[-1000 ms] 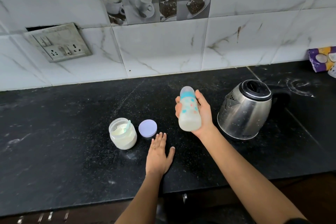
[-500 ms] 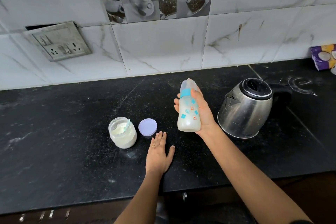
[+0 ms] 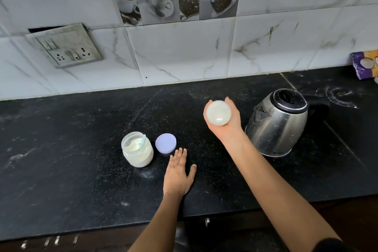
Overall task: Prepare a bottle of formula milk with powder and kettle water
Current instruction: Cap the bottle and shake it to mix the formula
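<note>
1. My right hand point(image 3: 232, 129) grasps the baby bottle point(image 3: 218, 115), fingers wrapped round its body. The bottle is tipped so its round base faces the camera, with the teat end hidden behind.
2. The bottle is in the air over the middle-right of the tabletop point(image 3: 71, 159), just left of the steel kettle point(image 3: 278, 125) and not touching it.
3. My left hand point(image 3: 179, 177) is released, lying flat with straight fingers toward the tabletop's front edge. Its fingertips are just beside the lavender lid point(image 3: 165, 143).
4. The open powder jar point(image 3: 137, 153) stands left of that lid near the tabletop middle, with a scoop point(image 3: 143, 141) inside.
5. My read of the step is shaking to mix. The contents look milky white through the base, so this is likely late in the task.
6. To do it well:
   - Grip firm round the body.
   - Use short wrist arcs.
   - Swing away from the kettle, since the steel may be hot.
7. I can't see the cap from here, so I can't confirm it's seated. I'd check that before shaking hard or it may leak.
8. The left hand is fine as a brace, but it should stay off the lid and the open jar, or powder could spill.
9. I can't judge lumps at this angle. I'd tilt the bottle upright to look.
</note>
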